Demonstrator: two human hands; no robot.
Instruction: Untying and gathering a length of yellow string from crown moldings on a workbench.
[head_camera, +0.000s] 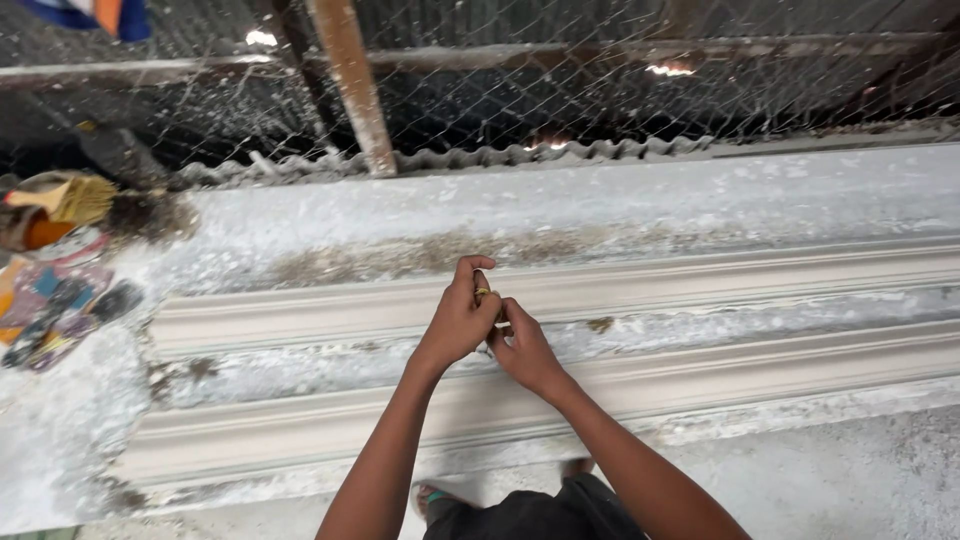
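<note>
- Both hands are together over the long plaster moulding (700, 290), which lies across the white, plaster-crusted work slab (600, 200) and runs from the left end right out past the right edge of view.
- The left hand (457, 320) is curled nearly closed, index finger hooked up, thumb and fingers pinched on a small yellowish object (483, 294); it is too small to say what it is.
- The right hand (525, 350) is pressed against the left, fingers folded in and touching the same small object; whether it actually grips it cannot be told.
- The moulding looks pale grey-white, with stepped ridges and a rough, flaky channel down the middle, spotted with brown stains.
- By the look of it, this piece would be heavy, stiff and brittle: cast plaster that long would likely crack if lifted by one end, so support under the flat outer rails at spaced points seems safest, not the thin ridge edges.
- The surface looks dusty and chalky, probably not slippery but crumbly at the edges.
- At far left sit a straw-bristled brush (70, 198) and some colourful wrappers (50, 300); wire mesh fencing (600, 80) and a rusty post (350, 85) stand behind the slab.
</note>
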